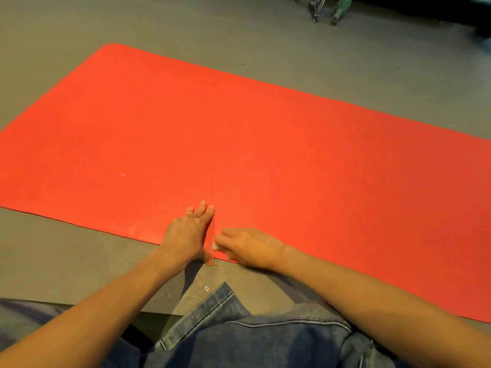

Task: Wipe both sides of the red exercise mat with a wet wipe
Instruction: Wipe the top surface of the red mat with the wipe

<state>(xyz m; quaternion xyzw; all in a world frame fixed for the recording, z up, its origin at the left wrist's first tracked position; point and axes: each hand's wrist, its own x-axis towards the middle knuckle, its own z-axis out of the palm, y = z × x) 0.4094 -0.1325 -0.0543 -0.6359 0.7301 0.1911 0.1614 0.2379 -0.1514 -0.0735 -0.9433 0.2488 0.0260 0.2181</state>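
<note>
The red exercise mat point(239, 144) lies flat on the grey floor and fills most of the view. My left hand point(187, 235) presses flat on its near edge, fingers spread forward, thumb on the floor side. Just to its right, my right hand point(249, 248) rests on the same edge, its fingers closed over a small white wet wipe point(214, 245). Only a corner of the wipe shows beneath the fingers.
Grey floor point(79, 261) surrounds the mat. Metal legs point(316, 9) and a green object point(341, 7) stand at the far top right, beside a dark shape in the corner. My denim-clad knees point(252, 335) are at the bottom.
</note>
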